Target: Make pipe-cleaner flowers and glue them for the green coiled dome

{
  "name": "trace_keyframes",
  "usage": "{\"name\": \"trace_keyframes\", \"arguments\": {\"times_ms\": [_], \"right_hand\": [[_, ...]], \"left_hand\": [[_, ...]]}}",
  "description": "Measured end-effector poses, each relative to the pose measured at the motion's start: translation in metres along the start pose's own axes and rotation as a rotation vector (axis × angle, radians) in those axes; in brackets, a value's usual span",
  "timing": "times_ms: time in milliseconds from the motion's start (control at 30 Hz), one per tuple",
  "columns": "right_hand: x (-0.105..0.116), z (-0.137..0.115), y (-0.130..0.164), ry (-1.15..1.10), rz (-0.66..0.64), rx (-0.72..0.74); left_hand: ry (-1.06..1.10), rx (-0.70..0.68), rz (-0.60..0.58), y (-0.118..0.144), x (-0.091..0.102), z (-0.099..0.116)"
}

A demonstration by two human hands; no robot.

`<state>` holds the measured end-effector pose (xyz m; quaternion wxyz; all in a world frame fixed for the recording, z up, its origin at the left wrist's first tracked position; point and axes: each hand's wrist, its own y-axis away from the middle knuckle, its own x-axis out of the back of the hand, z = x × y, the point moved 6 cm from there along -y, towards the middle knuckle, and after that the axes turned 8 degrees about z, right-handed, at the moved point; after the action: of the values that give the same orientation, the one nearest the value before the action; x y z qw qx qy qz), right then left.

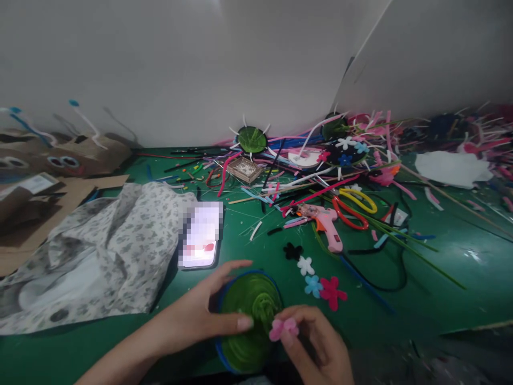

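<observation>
My left hand (196,318) grips a round green disc (242,355) with a blue rim, its thumb lying across the top. A twisted green tuft (264,306) rises from the disc. Between the thumb and fingers of my right hand (320,345) is a small pink flower (285,327), beside the tuft; whether they touch I cannot tell. On the green table lie a black flower (293,251), a white flower (305,265), a light blue flower (313,286) and a red-pink flower (333,293), just beyond my right hand.
Behind the flowers are a pink glue gun (331,230) and scissors with red and yellow handles (349,215). Loose pipe cleaners (280,187) heap along the wall. A phone (200,240) and a patterned cloth (120,246) lie left. Paper-bag figures (80,155) stand farther left.
</observation>
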<state>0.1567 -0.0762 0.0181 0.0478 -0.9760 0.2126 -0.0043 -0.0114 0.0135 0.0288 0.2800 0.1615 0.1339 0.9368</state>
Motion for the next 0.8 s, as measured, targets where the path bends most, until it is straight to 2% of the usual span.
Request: {"name": "trace_keyframes", "arguments": {"times_ms": [100, 200, 267, 333, 500, 667, 733, 800], "right_hand": [[0.008, -0.006, -0.014, 0.106, -0.022, 0.071], [0.011, -0.015, -0.02, 0.188, 0.012, 0.179], [0.007, -0.019, -0.018, 0.227, 0.045, 0.236], [0.0, -0.022, -0.015, 0.291, 0.075, 0.284], [-0.013, -0.028, -0.013, 0.463, 0.146, 0.417], [-0.015, -0.037, -0.012, 0.638, 0.123, 0.661], [-0.002, -0.036, -0.013, 0.733, 0.124, 0.721], [0.025, -0.032, -0.019, 0.853, 0.218, 0.707]], "left_hand": [[0.434, 0.18, 0.096, 0.006, -0.012, -0.014], [0.751, 0.316, 0.279, 0.014, -0.03, -0.024], [0.907, 0.307, 0.403, 0.017, -0.041, -0.022], [1.02, 0.255, 0.479, 0.016, -0.049, -0.017], [1.104, 0.171, 0.504, 0.009, -0.062, -0.008], [1.077, 0.165, 0.569, 0.007, -0.055, -0.023], [1.035, 0.166, 0.616, 0.008, -0.047, -0.027], [0.999, 0.143, 0.653, 0.01, -0.038, -0.026]]}}
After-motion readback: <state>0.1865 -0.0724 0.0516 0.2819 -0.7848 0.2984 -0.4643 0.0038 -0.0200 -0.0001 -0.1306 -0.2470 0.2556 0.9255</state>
